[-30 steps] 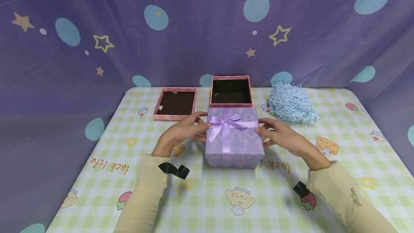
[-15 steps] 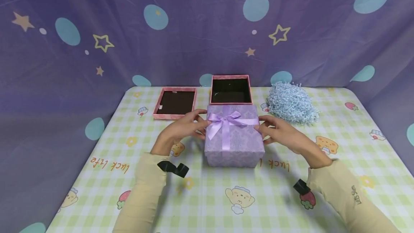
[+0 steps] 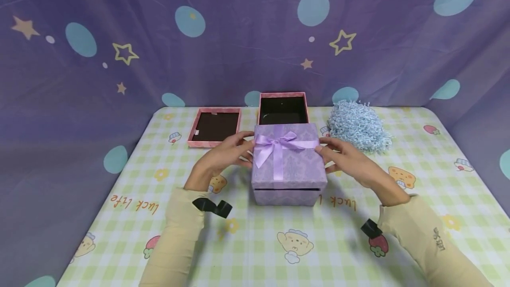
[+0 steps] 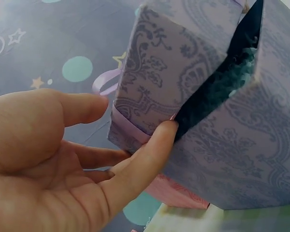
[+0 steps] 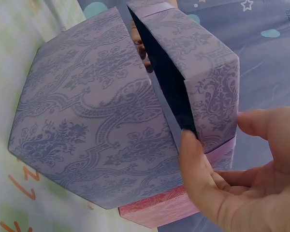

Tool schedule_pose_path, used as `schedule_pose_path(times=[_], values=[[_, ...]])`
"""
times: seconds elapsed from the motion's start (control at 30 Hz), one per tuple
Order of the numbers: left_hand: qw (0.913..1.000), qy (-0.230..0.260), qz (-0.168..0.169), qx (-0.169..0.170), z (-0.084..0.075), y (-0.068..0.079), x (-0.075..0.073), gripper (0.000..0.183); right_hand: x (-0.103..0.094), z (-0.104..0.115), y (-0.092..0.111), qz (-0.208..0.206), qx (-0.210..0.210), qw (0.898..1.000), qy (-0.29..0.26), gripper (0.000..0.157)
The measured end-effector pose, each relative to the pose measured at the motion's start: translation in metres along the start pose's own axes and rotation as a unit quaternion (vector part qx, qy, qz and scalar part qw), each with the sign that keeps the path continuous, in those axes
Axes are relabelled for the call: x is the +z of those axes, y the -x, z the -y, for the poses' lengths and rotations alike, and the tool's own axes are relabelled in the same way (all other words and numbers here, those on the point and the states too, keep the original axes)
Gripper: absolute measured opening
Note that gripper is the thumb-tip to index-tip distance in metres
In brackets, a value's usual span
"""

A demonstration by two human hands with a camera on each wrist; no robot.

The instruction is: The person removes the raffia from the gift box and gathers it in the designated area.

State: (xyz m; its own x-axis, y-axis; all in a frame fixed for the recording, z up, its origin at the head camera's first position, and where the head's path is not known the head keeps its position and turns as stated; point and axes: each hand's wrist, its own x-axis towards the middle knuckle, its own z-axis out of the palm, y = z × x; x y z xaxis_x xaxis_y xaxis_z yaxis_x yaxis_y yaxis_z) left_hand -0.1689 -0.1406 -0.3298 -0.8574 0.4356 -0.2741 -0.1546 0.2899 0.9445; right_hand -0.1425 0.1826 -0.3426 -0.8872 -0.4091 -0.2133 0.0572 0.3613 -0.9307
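Note:
A purple patterned gift box stands mid-table, its lid tied with a lilac ribbon bow. The lid is raised a little off the base, and a dark gap shows along the near side. My left hand grips the lid's left side, fingertips at its lower edge in the left wrist view. From the right, my right hand grips the opposite side, with one finger under the rim in the right wrist view. Through the gap, bluish-green shredded filler shows inside the base.
Behind the purple box stands an open pink box with a dark inside. A pink lid lies upturned at back left. At back right sits a heap of light blue paper shreds. A checked cloth covers the table.
Both hands have lifted the purple lid slightly, and a gap has opened between it and the base. The base, pink box, pink lid and blue shreds stay put.

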Motion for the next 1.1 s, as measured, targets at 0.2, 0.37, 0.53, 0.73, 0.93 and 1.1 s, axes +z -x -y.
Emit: schedule_pose_path(times=[0.2, 0.37, 0.53, 0.73, 0.93, 1.1], values=[[0.9987, 0.009, -0.046, 0.022, -0.006, 0.001, 0.001, 0.053, 0.001, 0.009, 0.001, -0.052, -0.006, 0.999, 0.016, 0.064], [0.9967, 0.014, -0.073, 0.032, -0.011, 0.001, 0.003, 0.043, 0.003, 0.016, -0.001, -0.096, -0.011, 0.995, 0.003, 0.064], [0.9948, 0.027, -0.084, 0.052, -0.016, 0.004, 0.004, 0.034, 0.004, 0.021, 0.001, -0.127, -0.024, 0.991, -0.027, 0.061], [0.9886, 0.023, -0.103, 0.107, -0.02, 0.006, 0.002, 0.035, 0.004, 0.027, 0.005, -0.157, -0.049, 0.986, -0.024, 0.055], [0.9849, 0.0, -0.12, 0.124, -0.02, 0.006, 0.001, 0.046, 0.009, 0.029, 0.005, -0.199, -0.115, 0.973, -0.003, 0.05], [0.9829, 0.032, -0.108, 0.145, -0.02, 0.007, 0.002, 0.046, 0.013, 0.026, 0.002, -0.228, -0.149, 0.962, -0.01, 0.05]])
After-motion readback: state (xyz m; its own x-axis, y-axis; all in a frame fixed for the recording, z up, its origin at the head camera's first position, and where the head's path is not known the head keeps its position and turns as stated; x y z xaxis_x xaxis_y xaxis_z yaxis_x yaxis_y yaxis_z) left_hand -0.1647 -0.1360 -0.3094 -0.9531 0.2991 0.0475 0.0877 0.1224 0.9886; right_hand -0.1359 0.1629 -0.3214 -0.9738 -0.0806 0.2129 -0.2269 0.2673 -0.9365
